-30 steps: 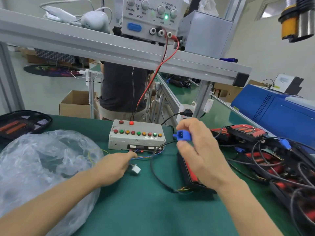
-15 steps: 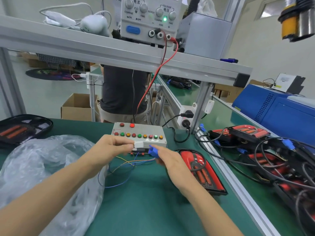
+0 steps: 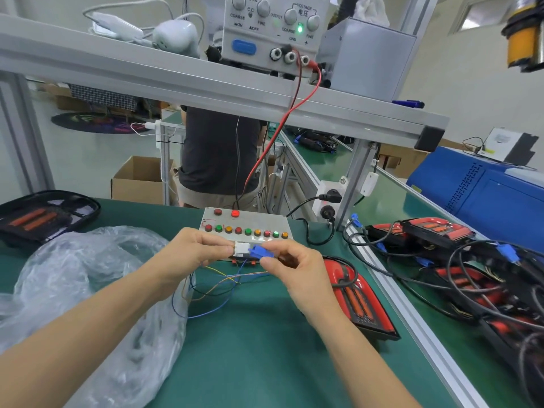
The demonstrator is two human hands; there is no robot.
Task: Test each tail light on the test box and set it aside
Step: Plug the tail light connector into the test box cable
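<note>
— What are the hands doing?
— The left hand (image 3: 194,251) pinches a white connector (image 3: 242,248) between thumb and fingertips. The right hand (image 3: 297,269) pinches a blue connector (image 3: 260,251) the same way. The two connectors touch end to end, held above the green tabletop (image 3: 265,348) just in front of the test box (image 3: 245,226).
— And the wiring?
— Thin coloured wires (image 3: 217,282) hang from the connectors in loose loops down to the tabletop.
— Where is the tail light?
— One red tail light (image 3: 357,298) lies flat on the tabletop just right of the right hand, a black cable looped across its top. More tail lights (image 3: 426,231) sit tangled in black cables beyond the aluminium rail on the right.
— Anything lit on the box?
— A red lamp in the top row and a green one near the right end of the lower row glow.
— What else is around?
— A crumpled clear plastic bag (image 3: 97,290) lies under the left forearm, and a power supply (image 3: 273,30) sits on the shelf above, its red lead dropping behind the box.
</note>
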